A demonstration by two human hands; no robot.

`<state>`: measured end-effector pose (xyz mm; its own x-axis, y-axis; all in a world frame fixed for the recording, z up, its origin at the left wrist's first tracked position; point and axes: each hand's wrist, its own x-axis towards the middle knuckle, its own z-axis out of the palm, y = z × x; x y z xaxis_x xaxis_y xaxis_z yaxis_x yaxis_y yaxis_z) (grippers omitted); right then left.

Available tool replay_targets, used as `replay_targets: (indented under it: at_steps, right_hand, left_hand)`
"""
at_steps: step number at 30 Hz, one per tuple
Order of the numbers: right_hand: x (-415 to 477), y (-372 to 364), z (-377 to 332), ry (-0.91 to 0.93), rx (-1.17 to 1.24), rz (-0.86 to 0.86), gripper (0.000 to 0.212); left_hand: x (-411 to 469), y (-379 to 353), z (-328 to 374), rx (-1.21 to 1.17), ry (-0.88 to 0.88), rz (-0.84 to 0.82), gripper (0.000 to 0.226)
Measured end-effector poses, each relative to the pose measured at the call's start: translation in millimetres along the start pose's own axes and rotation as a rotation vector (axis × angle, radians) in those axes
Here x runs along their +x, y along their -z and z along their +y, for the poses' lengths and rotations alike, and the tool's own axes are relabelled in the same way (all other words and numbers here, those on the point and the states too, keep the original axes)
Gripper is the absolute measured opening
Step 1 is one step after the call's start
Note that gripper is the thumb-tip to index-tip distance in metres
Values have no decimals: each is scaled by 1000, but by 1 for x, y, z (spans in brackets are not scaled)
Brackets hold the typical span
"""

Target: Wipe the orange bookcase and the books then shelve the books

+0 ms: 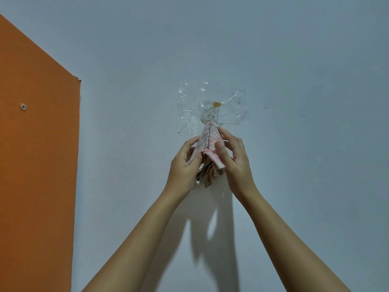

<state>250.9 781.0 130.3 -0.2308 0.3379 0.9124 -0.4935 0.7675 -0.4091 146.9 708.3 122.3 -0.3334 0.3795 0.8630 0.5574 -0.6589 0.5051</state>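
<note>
Both hands were up against the wall (294, 60). The left hand (185, 163) curled its fingers round the pink-checked cloth (207, 140), and the right hand (233, 159) pinched it, thumb in front. Just above the fingertips, a small hook (210, 116) was hard to make out under crinkled clear tape (231, 110). The orange bookcase (37, 165) stood well left of the fingers, cut off at the edge.

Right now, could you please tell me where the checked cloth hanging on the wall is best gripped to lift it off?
Pinch the checked cloth at its narrow neck just under the hook, coming from below on either side, where the left hand and right hand flank it. It tapers to that point, and the loose folds lower down would probably just slip.
</note>
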Motion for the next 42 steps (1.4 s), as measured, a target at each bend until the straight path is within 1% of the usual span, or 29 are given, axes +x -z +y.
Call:
replay_targets:
  at_steps: [1,4,9,16,25,28,33,35,38,42]
  right_hand:
    - [-2,-1,1,10,1,-16,55]
    - [-4,-3,3,21,18,-32,52]
    - [-3,1,13,28,56,-66,56]
    - [-10,2,24,38,2,8,44]
    - [-13,-2,26,52,19,55,43]
    - [-14,-1,26,32,33,53,44]
    - [-16,4,21,12,5,74,37]
    - [-17,8,17,-13,-7,76,34]
    - [-18,16,9,-15,-51,58,30]
    - [-18,30,-12,-22,-80,31,24]
  left_hand:
    - [0,0,-2,13,-6,14,37]
    - [-2,0,-6,13,-6,51,35]
    - [-4,2,-8,-33,3,48,34]
    - [-12,8,-8,4,-31,86,28]
    - [-19,10,-8,1,-39,127,26]
    - [-20,11,-6,32,-39,161,23]
    - [-21,12,2,108,-26,181,22]
    - [-22,11,9,132,-10,181,22]
    - [-22,9,22,178,5,231,19]
    - [-28,4,49,285,-28,275,18]
